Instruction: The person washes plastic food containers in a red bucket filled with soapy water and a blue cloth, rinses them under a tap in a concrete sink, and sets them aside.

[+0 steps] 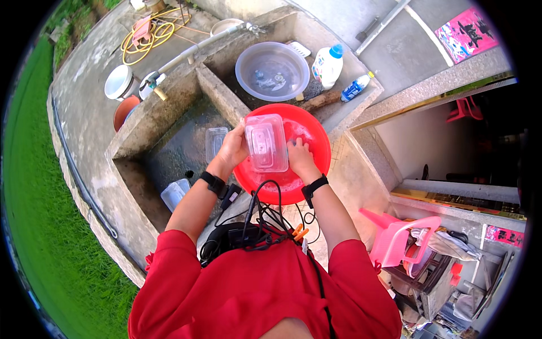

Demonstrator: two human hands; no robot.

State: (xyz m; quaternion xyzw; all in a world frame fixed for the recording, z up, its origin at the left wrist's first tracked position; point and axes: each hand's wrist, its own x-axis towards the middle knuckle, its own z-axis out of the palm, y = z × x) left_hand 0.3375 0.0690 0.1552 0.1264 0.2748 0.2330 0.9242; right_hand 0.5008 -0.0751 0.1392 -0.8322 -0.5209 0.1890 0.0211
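My left hand (234, 146) grips the left edge of a clear rectangular plastic container (266, 143), tilted above a red plastic basin (318, 127) with sudsy water. At the container's right side is my right hand (301, 156), over the suds; its fingers are bent around something bluish, too small to name. Left of the basin, another clear container (215, 142) sits in the wet concrete sink compartment (178, 131). A further clear container (175, 194) lies lower in that compartment, near my left forearm.
Beyond the red basin, a translucent basin (272, 72) stands in the other compartment. A white detergent bottle (327, 68) and a blue-labelled plastic bottle (357, 87) are to its right. A pipe with a tap (152, 81) runs along the sink wall. A pink plastic chair (389, 237) stands lower right.
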